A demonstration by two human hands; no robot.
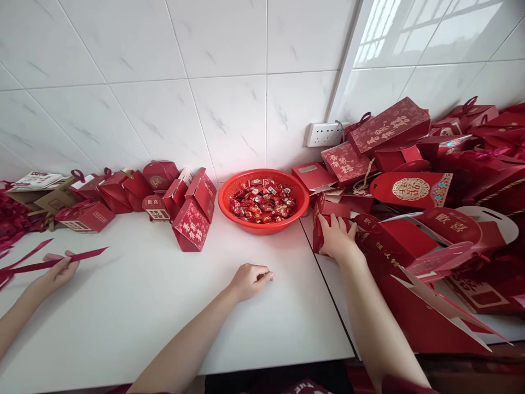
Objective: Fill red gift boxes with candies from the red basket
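Note:
My left hand [249, 282] rests over the white table [262, 328], fingers curled in and thumb against them; nothing shows in it. On the right, my right hand [337, 236] reaches to the pile's near edge, its fingers wrapped over a small red candy box [318, 230]. Part of that box is covered by the hand. Between and beyond both hands stands a red plastic basket [264, 229] filled with wrapped candies [264, 202]. To its left are standing red boxes with pale lettering [192, 224].
Red gift boxes [410, 189] lie heaped along the right side. Another person's hand [61, 271] holds a dark red ribbon [88, 255] at the left. Finished-looking boxes [86, 216] line the tiled wall [229, 120]. A power socket [325, 134] sits behind the pile.

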